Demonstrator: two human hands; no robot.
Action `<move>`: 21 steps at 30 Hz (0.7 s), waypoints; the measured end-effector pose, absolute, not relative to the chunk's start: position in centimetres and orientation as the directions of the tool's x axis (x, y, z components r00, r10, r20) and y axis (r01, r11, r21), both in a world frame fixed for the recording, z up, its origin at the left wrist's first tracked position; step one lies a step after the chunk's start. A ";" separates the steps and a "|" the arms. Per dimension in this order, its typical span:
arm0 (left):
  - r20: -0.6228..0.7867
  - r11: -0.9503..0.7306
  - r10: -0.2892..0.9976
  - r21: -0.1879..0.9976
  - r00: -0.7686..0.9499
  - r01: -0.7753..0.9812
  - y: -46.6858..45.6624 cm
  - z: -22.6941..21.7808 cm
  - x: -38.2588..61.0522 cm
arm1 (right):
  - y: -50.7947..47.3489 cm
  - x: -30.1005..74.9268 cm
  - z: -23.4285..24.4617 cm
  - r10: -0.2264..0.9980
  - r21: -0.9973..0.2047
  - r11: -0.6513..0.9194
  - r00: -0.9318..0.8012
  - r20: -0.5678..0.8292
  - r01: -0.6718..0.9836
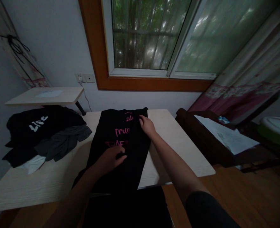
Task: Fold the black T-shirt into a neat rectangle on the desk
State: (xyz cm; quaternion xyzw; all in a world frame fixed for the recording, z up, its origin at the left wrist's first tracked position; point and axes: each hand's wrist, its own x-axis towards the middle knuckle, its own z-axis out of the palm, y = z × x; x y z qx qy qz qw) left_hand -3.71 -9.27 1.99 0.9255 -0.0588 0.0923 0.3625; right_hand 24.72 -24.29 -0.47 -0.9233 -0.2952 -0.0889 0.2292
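Observation:
A black T-shirt (113, 164) with pink lettering lies lengthwise on the pale table, its right side folded inward over part of the print. On its lower middle rests my left hand (111, 156), with thumb and fingers bent but apart and dark cloth showing between them. Farther up, my right hand (148, 125) touches the folded strip near the shirt's upper right edge. Its fingers are stretched out on the cloth, and I see no clear pinch. Lettering under the fold is partly hidden.
Left on the table (177, 142) is a pile of dark clothes (59, 139), with a black garment bearing white letters on top. Behind it stands a raised shelf (45, 96) with a paper on it. A brown seat or box (201, 136) with white sheets is at right, below the window.

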 end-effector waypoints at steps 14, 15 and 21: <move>0.254 -0.585 -0.241 0.732 0.937 -0.349 -12.2 3.6 -4.1 | -21.6 29.9 -0.2 0.382 -0.484 -0.798 0.922 0.054 0.359; 0.253 -0.590 -0.215 0.736 0.943 -0.332 -12.1 3.9 -4.3 | -21.5 30.1 -0.2 0.390 -0.485 -0.794 0.919 0.055 0.366; 0.253 -0.598 -0.235 0.724 0.939 -0.345 -11.9 4.1 -4.9 | -20.1 29.9 0.2 0.429 -0.439 -0.805 0.903 0.031 0.398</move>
